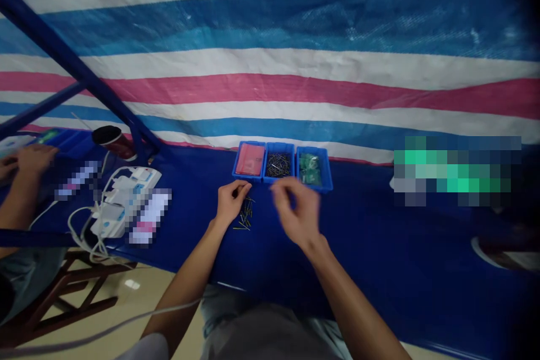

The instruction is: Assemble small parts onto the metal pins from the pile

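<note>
My left hand [230, 201] is closed in a pinch at the near edge of a blue bin [234, 173] that holds pink packets [250, 158]. Beside its fingertips, a small loose pile of screws [245, 215] lies on the blue tabletop. My right hand [298, 211], slightly blurred, has thumb and fingers pressed together just in front of the middle bin, which is full of dark screws [279, 165]. Whatever either pinch may hold is too small to make out. Green plastic packets [311, 170] fill the right-hand bin [329, 183].
A white power strip [126, 202] with tangled cables and a blurred-out phone [149, 216] lie to the left. Farther left are a dark cup [116, 143], a blue metal frame [80, 73] and another person's hands [36, 158]. A striped tarp [270, 90] hangs behind the table.
</note>
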### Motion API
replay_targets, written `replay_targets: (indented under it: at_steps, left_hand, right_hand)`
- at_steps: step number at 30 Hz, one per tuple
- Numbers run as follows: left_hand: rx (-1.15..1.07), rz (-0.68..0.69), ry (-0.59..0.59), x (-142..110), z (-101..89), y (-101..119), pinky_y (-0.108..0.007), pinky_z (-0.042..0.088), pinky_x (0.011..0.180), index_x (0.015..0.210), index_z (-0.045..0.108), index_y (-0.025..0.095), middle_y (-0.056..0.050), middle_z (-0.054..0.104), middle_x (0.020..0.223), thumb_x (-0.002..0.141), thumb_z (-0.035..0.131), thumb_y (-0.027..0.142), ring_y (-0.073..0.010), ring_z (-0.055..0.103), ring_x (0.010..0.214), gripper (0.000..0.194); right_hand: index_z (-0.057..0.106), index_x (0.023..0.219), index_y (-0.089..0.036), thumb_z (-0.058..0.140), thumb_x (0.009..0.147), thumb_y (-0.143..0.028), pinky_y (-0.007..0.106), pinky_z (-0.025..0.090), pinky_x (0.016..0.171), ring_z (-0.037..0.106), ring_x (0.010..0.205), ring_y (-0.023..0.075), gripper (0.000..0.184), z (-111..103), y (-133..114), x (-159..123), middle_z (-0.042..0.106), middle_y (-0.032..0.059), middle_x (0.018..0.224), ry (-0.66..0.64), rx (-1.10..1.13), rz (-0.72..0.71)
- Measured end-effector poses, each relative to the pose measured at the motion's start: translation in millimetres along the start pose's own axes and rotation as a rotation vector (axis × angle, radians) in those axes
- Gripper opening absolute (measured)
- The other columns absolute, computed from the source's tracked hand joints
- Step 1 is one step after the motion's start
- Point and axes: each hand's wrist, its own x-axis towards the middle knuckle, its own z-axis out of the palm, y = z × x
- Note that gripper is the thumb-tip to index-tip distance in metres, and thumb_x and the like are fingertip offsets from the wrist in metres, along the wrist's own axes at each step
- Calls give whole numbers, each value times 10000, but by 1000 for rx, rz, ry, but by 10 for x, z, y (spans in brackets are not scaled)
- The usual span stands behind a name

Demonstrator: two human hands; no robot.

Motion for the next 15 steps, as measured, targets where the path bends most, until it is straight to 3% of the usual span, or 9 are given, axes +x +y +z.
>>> replay_targets:
  at_steps: [2,4,9,15]
  left_hand:
    - [-2,-6,13,1,-12,1,-213,394,571,821,701,141,30,563,562,906,600,391,-97,490,517,282]
    - [-6,7,10,1,-18,3,-212,404,586,842,704,146,26,569,570,926,574,377,-99,510,526,279]
    - [-34,-5,37,2,-15,2,-207,392,570,907,712,150,26,549,557,966,506,369,-96,510,517,307]
    - [-59,-73,60,21,-23,4,-204,377,566,888,684,150,30,532,560,983,472,389,-91,493,519,334]
  right_hand:
    - [676,996,-230,521,989,-273,289,499,705,626,761,163,161,107,45,68,671,25,886,-132,-24,-50]
    - [670,945,-219,539,966,-199,274,456,698,616,755,156,134,223,138,133,657,20,865,-237,-81,-73]
    - [634,985,-200,631,922,-207,253,423,690,598,770,141,64,451,385,119,624,21,929,-291,-111,-6]
    - [646,1032,-193,628,933,-232,256,453,754,613,811,146,108,570,476,30,614,36,966,-282,-51,32]
